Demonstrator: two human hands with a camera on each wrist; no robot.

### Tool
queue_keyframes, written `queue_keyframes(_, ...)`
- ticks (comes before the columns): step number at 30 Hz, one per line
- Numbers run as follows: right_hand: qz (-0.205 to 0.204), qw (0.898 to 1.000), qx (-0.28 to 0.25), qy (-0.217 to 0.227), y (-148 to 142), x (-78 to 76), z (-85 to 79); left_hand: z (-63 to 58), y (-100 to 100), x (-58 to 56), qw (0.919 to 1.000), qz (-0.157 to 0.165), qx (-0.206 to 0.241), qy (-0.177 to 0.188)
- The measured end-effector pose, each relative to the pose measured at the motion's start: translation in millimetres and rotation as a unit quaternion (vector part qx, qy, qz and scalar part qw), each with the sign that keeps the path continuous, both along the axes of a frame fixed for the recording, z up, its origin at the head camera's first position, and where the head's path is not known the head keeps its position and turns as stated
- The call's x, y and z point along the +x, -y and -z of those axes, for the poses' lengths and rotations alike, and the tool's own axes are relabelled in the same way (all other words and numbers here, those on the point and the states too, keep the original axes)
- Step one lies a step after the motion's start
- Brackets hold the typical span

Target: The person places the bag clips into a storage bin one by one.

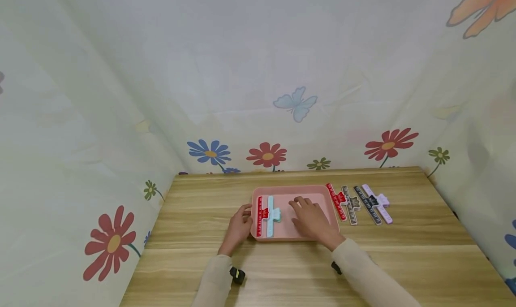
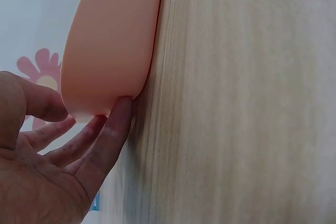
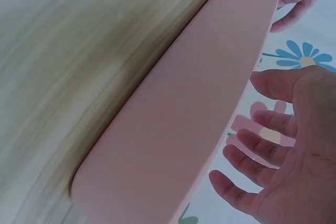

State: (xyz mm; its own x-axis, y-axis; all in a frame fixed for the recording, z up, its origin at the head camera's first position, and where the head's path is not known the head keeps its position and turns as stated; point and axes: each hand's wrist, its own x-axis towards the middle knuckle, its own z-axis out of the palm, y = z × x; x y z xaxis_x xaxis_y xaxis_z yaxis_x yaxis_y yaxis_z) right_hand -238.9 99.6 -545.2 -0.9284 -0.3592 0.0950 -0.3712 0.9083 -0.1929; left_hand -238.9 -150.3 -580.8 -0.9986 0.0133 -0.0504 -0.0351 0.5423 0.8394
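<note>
A pink tray lies on the table, with a red clip and a mint-green clip side by side at its left end. My left hand holds the tray's left edge. In the left wrist view its thumb is at the rim and its fingertips press the outer wall. Over the right half of the tray hovers my right hand, its palm down. Nothing lies between its loosely spread fingers in the right wrist view.
Right of the tray lie a second red clip, a grey clip, a black clip and a lilac clip, all slanted. The wooden table meets a flowered cloth backdrop behind and at both sides.
</note>
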Motion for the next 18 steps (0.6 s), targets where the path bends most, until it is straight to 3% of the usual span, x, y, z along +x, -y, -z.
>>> queue_keyframes(11,0.003,0.999,-0.006,-0.039,-28,-3.2,6.6,3.1,0,-1.3,0.9999,-0.009,-0.006,-0.008)
queue_keyframes(18,-0.001,0.998,-0.017,-0.059,-45,-2.2,-0.2,3.5,-1,-1.2,0.9999,-0.01,-0.009,-0.003)
